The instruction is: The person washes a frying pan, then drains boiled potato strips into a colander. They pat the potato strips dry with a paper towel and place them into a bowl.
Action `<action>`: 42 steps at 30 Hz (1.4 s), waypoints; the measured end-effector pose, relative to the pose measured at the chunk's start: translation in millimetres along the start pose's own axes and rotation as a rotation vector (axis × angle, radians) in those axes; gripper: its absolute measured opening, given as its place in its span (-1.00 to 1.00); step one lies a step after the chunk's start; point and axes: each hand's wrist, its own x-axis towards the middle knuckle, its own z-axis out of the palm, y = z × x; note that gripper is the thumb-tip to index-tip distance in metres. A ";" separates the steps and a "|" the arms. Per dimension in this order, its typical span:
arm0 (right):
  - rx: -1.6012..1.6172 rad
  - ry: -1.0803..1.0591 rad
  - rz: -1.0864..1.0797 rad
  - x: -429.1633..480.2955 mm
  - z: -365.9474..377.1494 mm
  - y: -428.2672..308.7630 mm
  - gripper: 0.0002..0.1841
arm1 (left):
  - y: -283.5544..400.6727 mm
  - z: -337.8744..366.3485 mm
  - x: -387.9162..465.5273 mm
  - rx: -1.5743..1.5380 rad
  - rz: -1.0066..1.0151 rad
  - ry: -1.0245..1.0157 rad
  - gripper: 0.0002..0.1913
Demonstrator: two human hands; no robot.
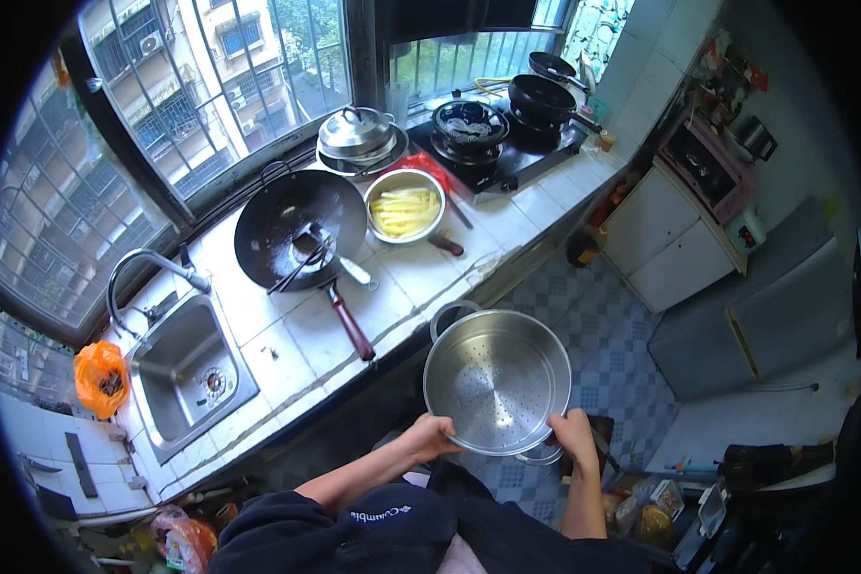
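Both hands hold a stainless steel steamer pot (pixel 497 373) with a perforated bottom, in front of the counter's edge and above the floor. My left hand (pixel 432 436) grips its near left rim. At the near right rim, beside a loop handle, my right hand (pixel 571 430) is closed on the pot. The other loop handle sticks out at the far left. On the tiled counter (pixel 273 359) rests a black wok (pixel 258 237) with a spatula (pixel 351 269) and chopsticks (pixel 298 271) in it. A metal bowl (pixel 405 240) beside it contains pale yellow strips (pixel 405 212).
A steel sink (pixel 179 380) and faucet (pixel 143 252) are at left, near an orange bag (pixel 102 380). A knife (pixel 448 244) lies by the bowl. Dark pots (pixel 470 125) stand on the gas stove (pixel 502 161). At right are a white cabinet (pixel 649 244) and a grey refrigerator (pixel 753 316).
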 end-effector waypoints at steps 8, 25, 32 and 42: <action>-0.387 0.065 -0.244 170.7 2.0 -43.1 -0.53 | 36.2 -10.8 142.9 -0.389 -0.151 0.278 -0.66; -0.603 -0.805 -0.435 436.4 122.1 -180.1 -0.55 | 116.7 10.6 187.6 -0.962 -0.051 0.311 -0.67; -0.315 -0.494 -0.430 468.3 146.3 -229.2 -0.31 | 119.1 10.7 149.4 -0.973 0.154 0.402 -0.56; -0.201 -0.116 -0.362 474.2 199.9 -276.9 -0.61 | 127.6 13.2 148.7 -1.004 0.314 0.364 -0.49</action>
